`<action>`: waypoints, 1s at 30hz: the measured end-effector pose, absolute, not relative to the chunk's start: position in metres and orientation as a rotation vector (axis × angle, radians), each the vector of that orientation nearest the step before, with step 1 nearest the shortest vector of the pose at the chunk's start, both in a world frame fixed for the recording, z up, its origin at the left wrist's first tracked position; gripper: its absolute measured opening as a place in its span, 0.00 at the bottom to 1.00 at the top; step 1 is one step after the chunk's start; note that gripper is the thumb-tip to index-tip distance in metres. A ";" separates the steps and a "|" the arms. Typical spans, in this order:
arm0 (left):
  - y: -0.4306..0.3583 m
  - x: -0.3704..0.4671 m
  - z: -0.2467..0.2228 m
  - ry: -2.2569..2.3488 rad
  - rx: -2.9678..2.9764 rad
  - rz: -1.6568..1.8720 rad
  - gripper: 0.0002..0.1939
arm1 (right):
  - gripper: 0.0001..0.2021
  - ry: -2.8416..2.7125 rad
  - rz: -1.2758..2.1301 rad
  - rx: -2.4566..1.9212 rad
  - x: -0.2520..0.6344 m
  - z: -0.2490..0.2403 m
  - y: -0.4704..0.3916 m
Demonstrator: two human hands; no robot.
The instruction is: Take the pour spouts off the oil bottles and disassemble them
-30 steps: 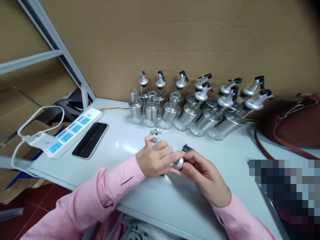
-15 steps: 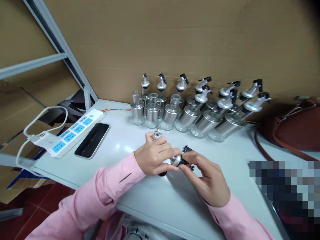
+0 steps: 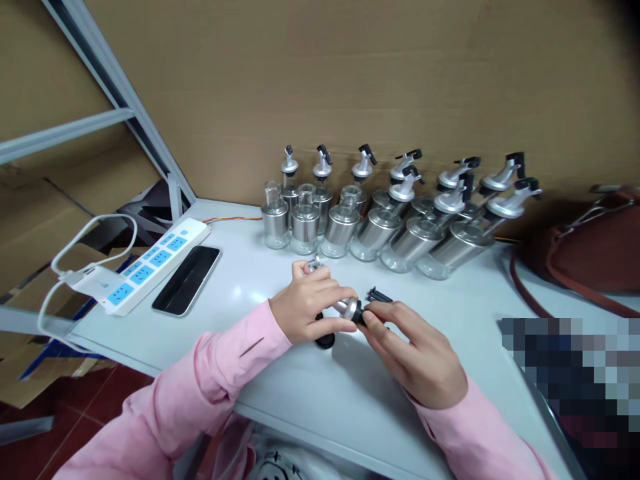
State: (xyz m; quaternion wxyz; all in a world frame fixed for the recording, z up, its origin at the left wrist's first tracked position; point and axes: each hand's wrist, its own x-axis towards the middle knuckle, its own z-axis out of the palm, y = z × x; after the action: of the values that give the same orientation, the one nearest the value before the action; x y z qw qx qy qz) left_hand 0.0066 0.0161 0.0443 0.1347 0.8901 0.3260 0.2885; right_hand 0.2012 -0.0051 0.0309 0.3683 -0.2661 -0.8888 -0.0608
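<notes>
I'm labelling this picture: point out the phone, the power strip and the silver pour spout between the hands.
Phone (image 3: 187, 281): head view, middle of its dark screen.
Power strip (image 3: 151, 266): head view, middle of its top face.
Silver pour spout (image 3: 352, 310): head view, its round collar.

Twelve bottles (image 3: 341, 223) are counted on the surface (image 3: 300, 387); nine are topped with pourer spouts (image 3: 401, 192), and three are seen with bare necks. One separate spout (image 3: 353, 309) is held between two hands (image 3: 306, 308). One phone (image 3: 187, 280), one power strip (image 3: 156, 267) and one bag (image 3: 600, 243) are also counted.
</notes>
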 end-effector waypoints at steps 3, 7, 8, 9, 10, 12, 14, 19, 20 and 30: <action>0.016 0.008 0.044 0.950 2.509 0.825 0.28 | 0.10 -2.289 -0.189 -0.673 0.200 0.031 -0.005; 0.020 0.003 0.041 0.964 2.428 0.823 0.28 | 0.09 -2.251 -0.159 -0.630 0.200 0.036 -0.005; 0.022 0.000 0.039 0.989 2.401 0.839 0.28 | 0.09 -2.218 -0.153 -0.638 0.201 0.037 -0.005; 0.025 -0.004 0.038 1.031 2.365 0.870 0.28 | 0.09 -2.169 -0.154 -0.659 0.203 0.039 -0.006; 0.029 -0.009 0.036 1.101 2.315 0.920 0.28 | 0.10 -2.106 -0.158 -0.698 0.205 0.040 -0.006; 0.036 -0.019 0.032 1.287 2.178 1.049 0.27 | 0.14 -1.982 -0.159 -0.797 0.210 0.042 -0.006; 0.042 -0.027 0.027 1.455 2.054 1.175 0.23 | 0.19 -1.908 -0.141 -0.871 0.213 0.042 -0.006; 0.050 -0.033 0.017 1.644 2.125 1.047 0.15 | 0.23 -1.882 -0.084 -0.911 0.211 0.041 -0.007; 0.051 -0.032 0.014 1.638 2.169 0.969 0.14 | 0.22 -1.884 -0.076 -0.912 0.210 0.041 -0.007; 0.053 -0.029 -0.006 1.617 2.252 0.600 0.32 | 0.15 -1.968 0.008 -0.893 0.208 0.039 -0.006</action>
State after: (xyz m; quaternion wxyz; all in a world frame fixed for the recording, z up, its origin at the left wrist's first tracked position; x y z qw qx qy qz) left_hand -0.0292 0.0526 -0.0058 0.1521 0.7847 0.5634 0.2091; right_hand 0.2076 -0.0063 0.0389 0.4708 -0.3644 -0.8035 0.0034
